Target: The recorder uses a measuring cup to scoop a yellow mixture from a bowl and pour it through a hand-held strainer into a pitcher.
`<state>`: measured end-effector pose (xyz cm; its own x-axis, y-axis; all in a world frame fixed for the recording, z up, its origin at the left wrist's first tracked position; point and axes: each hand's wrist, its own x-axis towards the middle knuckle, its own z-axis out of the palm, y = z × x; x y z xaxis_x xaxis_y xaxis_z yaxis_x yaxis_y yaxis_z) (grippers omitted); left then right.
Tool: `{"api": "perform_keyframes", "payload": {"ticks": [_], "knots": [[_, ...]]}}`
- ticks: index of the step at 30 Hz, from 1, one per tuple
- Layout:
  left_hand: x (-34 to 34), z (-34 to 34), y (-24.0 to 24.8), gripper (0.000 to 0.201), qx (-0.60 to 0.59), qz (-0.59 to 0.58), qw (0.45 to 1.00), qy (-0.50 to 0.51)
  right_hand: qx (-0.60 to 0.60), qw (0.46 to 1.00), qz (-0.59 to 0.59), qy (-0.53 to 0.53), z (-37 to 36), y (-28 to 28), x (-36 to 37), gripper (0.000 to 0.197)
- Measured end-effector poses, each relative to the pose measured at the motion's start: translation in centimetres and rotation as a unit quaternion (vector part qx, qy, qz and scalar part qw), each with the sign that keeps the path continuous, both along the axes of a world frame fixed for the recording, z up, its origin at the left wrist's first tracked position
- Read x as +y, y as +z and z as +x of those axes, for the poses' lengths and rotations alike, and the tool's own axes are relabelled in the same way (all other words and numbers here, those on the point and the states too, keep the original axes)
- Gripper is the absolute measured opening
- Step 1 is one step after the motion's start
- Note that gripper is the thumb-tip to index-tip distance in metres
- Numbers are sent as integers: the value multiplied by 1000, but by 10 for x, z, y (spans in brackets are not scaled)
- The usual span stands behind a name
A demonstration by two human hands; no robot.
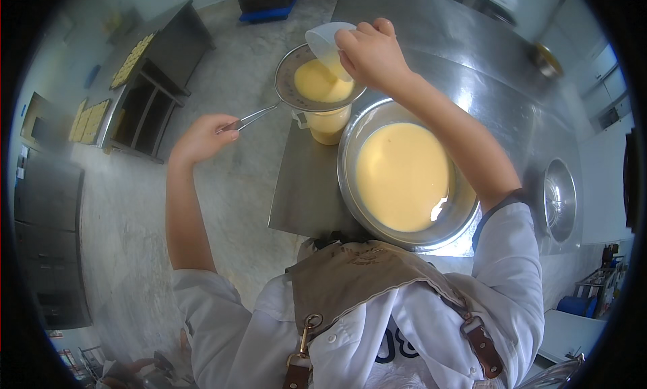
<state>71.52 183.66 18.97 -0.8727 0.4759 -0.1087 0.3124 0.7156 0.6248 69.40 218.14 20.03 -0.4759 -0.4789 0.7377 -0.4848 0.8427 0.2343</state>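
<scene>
My left hand (203,137) is closed round the wire handle of a round metal strainer (285,79). The strainer rests over the mouth of a clear plastic jug (328,127), which has yellow liquid inside. In my right hand (375,52) is a translucent plastic cup (326,37), tipped over the strainer, with yellow liquid at its lower lip. A pool of the same liquid lies in the mesh. Just right of the jug, under my right forearm, a wide metal bowl (351,187) holds more yellow liquid.
Everything stands on a stainless steel table (303,193). An empty-looking metal bowl (559,199) sits at its right, and another metal bowl (546,60) at the far right. A metal bench (158,79) with trays of pale pieces is on the left, beyond the floor.
</scene>
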Motion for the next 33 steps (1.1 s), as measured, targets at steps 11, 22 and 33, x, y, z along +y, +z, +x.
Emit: {"api": "perform_keyframes", "payload": {"ticks": [11, 22, 33], "knots": [[1, 2, 7, 25, -23, -30, 999, 18, 47, 978, 167, 115, 20, -1, 1, 22], [0, 2, 2, 23, -11, 2, 1000, 5, -170, 820, -547, -17, 52, -11, 101, 13], [4, 0, 5, 25, -39, -2, 999, 19, -166, 928, -148, -298, 184, -171, 176, 8]]}}
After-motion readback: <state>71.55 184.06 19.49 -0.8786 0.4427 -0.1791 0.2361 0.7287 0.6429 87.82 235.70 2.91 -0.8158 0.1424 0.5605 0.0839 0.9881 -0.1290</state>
